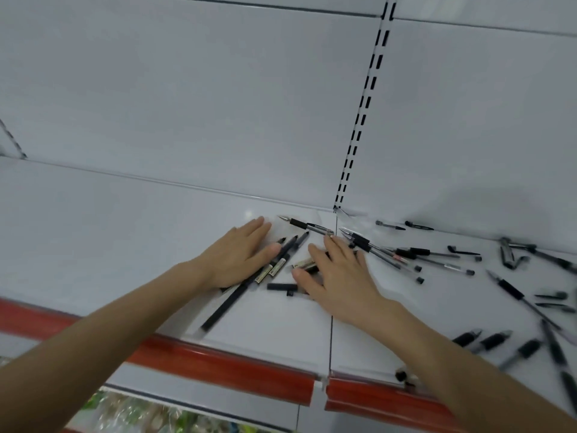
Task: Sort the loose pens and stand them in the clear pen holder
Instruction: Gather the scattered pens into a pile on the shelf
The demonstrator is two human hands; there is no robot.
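Both hands lie palm-down on a white shelf (125,232) with a red edge strip (218,367) along its front. The left hand (240,254) is flat, its fingers (256,226) straight and together, holding nothing; its thumb touches a group of long black capped pens (288,246) that lie side by side on a diagonal just beside it. The right hand (337,273) is also flat, its fingers (335,245) straight and slightly spread, pressing on a labelled pen (301,264) partly hidden beneath them. A short black cap (281,286) lies by the right thumb. An uncapped pen (307,227) with a silver tip lies past the fingertips, near the white back panel (218,104) and its slotted upright (365,98). To the right, more loose pens (406,254) lie scattered and crossed over one another across the shelf.
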